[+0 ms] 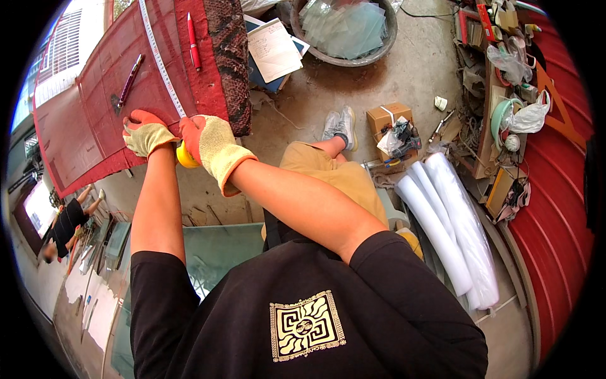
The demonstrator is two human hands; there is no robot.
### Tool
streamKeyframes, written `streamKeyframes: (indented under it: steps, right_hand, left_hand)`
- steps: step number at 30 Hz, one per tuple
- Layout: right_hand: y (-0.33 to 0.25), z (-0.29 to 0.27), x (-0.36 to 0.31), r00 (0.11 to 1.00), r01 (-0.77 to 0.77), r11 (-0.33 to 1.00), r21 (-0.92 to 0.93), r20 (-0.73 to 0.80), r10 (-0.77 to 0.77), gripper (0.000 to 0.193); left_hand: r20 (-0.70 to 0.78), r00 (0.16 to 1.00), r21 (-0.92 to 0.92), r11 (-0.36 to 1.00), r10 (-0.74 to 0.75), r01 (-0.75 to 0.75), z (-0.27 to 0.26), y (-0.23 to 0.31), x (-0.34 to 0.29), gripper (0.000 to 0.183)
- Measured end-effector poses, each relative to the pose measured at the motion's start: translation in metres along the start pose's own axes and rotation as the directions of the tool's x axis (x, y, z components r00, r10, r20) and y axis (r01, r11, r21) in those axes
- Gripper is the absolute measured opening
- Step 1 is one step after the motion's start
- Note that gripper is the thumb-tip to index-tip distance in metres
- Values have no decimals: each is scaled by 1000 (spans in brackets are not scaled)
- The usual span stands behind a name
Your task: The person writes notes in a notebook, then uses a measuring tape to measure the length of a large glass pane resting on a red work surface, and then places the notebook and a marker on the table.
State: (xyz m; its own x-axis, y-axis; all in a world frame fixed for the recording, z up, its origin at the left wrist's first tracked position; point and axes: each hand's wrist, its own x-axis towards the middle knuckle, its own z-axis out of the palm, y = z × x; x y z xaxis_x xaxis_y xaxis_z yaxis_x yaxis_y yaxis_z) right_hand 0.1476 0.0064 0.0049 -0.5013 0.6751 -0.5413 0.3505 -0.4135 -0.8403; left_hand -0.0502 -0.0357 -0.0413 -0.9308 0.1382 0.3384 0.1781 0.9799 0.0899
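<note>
Both my hands wear orange-and-cream work gloves. My right hand [211,148] is closed on a tape measure [185,156], its yellow case showing below the fingers. The white tape blade [158,58] runs from that hand across the red table to the far edge. Beside it, my left hand [149,132] rests on the near edge of the red-covered table [69,142], fingers apart and partly bent. What looks like a clear glass sheet [95,95] lies on the cover. A dark, slim pen-like tool [130,81] lies left of the blade, and a red pen [193,43] lies right of it.
Papers [274,50] lie right of the table, near a round tub [391,31] of glass pieces. A cardboard box [386,120] holds a drill [404,146]. White rolls [448,221] stand at my right. Another person [66,221] is at the far left.
</note>
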Motion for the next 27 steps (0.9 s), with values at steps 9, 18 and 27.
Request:
streamKeyframes:
  steps: [9,18,27]
  right_hand:
    - [-4,-4,-1,1000,-21,1000,10,18,21,45]
    - [-5,-6,-1,999,-23,1000,-15,39,24,46]
    - [-6,-6,-1,999,-21,1000,-9,35,22,47]
  left_hand:
    - [12,1000,7,1000,-6,6,1,0,1,63]
    - [-11,1000,0,1000,23,-23,7,-7,4,64]
    - [35,999,3,1000,6,-6,-2,0,2,64]
